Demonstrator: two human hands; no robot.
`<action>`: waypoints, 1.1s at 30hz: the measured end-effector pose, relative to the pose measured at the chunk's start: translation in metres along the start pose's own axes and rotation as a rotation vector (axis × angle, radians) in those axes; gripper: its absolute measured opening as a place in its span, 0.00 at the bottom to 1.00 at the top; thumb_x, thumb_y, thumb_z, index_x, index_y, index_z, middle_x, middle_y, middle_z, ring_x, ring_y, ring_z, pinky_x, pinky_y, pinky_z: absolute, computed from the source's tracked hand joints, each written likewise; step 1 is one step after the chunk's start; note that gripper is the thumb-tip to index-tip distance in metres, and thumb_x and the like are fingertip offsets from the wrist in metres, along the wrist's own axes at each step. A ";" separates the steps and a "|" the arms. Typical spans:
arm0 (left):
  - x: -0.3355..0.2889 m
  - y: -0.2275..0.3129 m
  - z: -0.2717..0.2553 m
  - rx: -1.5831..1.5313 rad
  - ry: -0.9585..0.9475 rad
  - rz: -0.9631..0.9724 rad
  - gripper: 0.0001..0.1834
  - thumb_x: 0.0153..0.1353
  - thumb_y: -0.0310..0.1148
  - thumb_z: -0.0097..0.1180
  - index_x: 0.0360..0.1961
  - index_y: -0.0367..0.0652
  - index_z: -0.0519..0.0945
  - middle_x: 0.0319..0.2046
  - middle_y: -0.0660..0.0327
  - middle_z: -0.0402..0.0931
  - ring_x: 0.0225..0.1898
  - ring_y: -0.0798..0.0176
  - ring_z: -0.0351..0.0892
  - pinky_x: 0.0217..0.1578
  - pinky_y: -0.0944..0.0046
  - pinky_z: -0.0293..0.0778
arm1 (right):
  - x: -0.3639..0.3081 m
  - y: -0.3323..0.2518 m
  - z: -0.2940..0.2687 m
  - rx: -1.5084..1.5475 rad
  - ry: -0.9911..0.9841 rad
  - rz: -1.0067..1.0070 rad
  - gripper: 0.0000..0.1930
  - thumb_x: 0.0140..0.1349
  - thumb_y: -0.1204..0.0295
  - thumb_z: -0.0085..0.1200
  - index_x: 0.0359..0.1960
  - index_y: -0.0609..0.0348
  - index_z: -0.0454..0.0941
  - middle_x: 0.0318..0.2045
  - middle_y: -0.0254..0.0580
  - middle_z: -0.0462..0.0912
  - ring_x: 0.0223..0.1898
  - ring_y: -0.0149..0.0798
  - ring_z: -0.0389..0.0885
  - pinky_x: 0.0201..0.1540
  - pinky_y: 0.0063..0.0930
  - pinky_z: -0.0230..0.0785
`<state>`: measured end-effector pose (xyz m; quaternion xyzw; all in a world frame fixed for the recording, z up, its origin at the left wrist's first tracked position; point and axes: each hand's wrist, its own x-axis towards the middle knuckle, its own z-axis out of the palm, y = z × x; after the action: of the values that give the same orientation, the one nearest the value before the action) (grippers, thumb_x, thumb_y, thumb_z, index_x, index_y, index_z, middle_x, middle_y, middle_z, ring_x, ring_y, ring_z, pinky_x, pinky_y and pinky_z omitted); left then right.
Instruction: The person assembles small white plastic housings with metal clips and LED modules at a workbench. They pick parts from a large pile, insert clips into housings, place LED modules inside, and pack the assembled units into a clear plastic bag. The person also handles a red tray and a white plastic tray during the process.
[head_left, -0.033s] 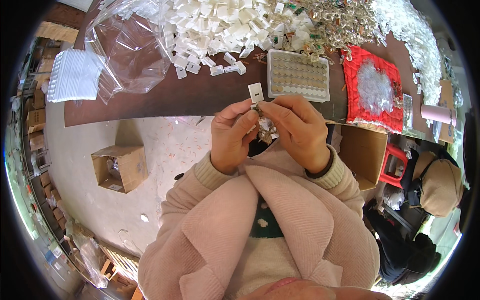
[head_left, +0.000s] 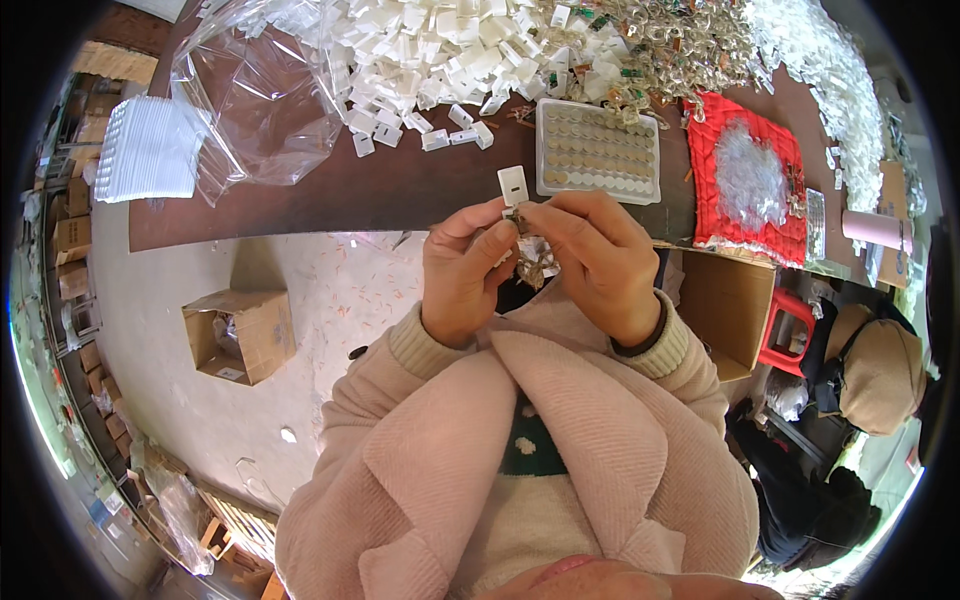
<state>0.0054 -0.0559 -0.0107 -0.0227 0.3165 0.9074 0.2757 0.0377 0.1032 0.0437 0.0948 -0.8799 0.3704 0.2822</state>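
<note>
A small white plastic housing (head_left: 512, 187) with a dark slot stands up from my fingertips, just past the table's near edge. My left hand (head_left: 462, 272) pinches its lower end between thumb and fingers. Close against it, my right hand (head_left: 603, 262) is closed, its thumb and forefinger pressed together at the housing's lower end. What the right fingertips grip is too small to make out. Below the fingertips, between my hands, hangs a little bundle of clear and brownish wired parts (head_left: 537, 262). The fingers hide where it joins the housing.
Beyond my hands are a tray of round button cells (head_left: 598, 152), a heap of white housings (head_left: 430, 50) and a pile of wired parts (head_left: 690, 45). A red cloth (head_left: 708, 160) bears clear pieces. Stacked white trays (head_left: 150, 152) and a plastic bag (head_left: 262, 120) lie left; a carton (head_left: 245, 335) stands below.
</note>
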 end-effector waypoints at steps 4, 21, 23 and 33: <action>-0.002 -0.002 -0.001 -0.014 0.017 -0.031 0.12 0.66 0.23 0.59 0.50 0.41 0.81 0.39 0.63 0.82 0.27 0.77 0.72 0.21 0.78 0.64 | 0.000 0.003 0.001 -0.073 0.041 -0.139 0.18 0.46 0.80 0.60 0.42 0.58 0.83 0.36 0.39 0.83 0.35 0.42 0.82 0.37 0.33 0.75; 0.005 0.003 -0.003 -0.003 0.100 -0.096 0.10 0.67 0.25 0.59 0.49 0.40 0.81 0.39 0.59 0.83 0.25 0.77 0.71 0.20 0.78 0.63 | 0.003 0.034 0.001 -0.311 -0.021 0.043 0.11 0.51 0.83 0.65 0.37 0.59 0.84 0.31 0.40 0.83 0.33 0.44 0.80 0.38 0.34 0.73; 0.006 0.003 -0.004 -0.007 0.116 -0.120 0.10 0.66 0.25 0.59 0.48 0.40 0.80 0.38 0.60 0.83 0.25 0.77 0.71 0.20 0.78 0.63 | 0.005 0.027 0.003 -0.196 0.009 0.053 0.11 0.51 0.82 0.64 0.37 0.58 0.83 0.32 0.39 0.83 0.33 0.43 0.80 0.37 0.34 0.73; 0.004 0.005 -0.013 -0.072 0.007 -0.149 0.10 0.66 0.28 0.60 0.47 0.40 0.80 0.36 0.63 0.82 0.25 0.74 0.73 0.22 0.78 0.67 | 0.007 0.004 0.006 0.065 -0.103 0.138 0.10 0.51 0.83 0.64 0.35 0.57 0.84 0.32 0.39 0.84 0.33 0.42 0.81 0.36 0.32 0.72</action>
<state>-0.0022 -0.0654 -0.0193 -0.0589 0.2821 0.8951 0.3403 0.0273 0.1019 0.0417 0.0618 -0.8853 0.4118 0.2068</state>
